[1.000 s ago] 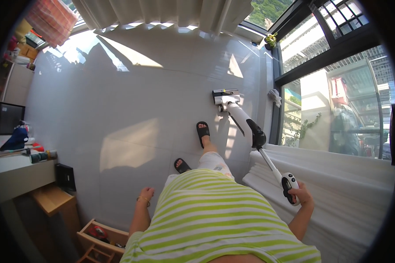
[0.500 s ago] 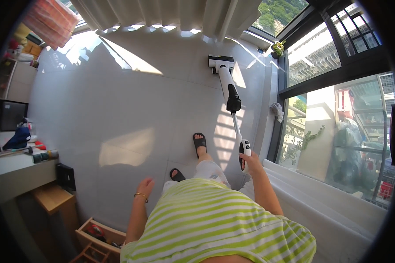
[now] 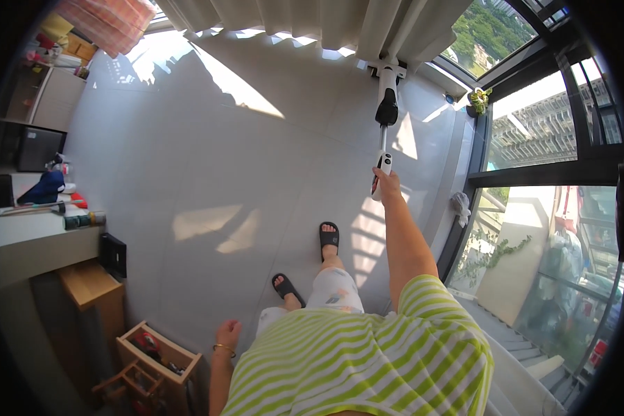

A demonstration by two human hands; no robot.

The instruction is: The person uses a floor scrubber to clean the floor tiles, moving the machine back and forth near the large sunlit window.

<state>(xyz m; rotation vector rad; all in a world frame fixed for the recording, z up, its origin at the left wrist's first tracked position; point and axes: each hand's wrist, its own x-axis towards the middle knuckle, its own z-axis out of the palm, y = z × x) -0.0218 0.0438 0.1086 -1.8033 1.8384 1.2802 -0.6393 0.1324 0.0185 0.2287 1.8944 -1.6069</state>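
My right hand [image 3: 387, 184] is wrapped round the handle of a white and black cordless stick vacuum [image 3: 387, 90], my arm stretched far forward. The vacuum leans low over the floor, and its floor head reaches the hem of the pale curtain [image 3: 284, 21], which partly hides it. Beside my left thigh hangs my left hand [image 3: 227, 335], with a bracelet at the wrist. Its fingers are loosely curled in, and nothing shows in them.
Grey floor tiles [image 3: 152, 159] carry patches of sunlight. Dark-framed windows [image 3: 541, 173] run along the right, with a potted plant [image 3: 478, 100] in the corner. At left are a cluttered counter [image 3: 41, 236], a wooden ledge [image 3: 90, 283] and an open wooden drawer [image 3: 159, 347].
My right arm has straightened forward, pushing the vacuum farther off until its head meets the curtain. My left hand stays low at my side, its fingers still curled.
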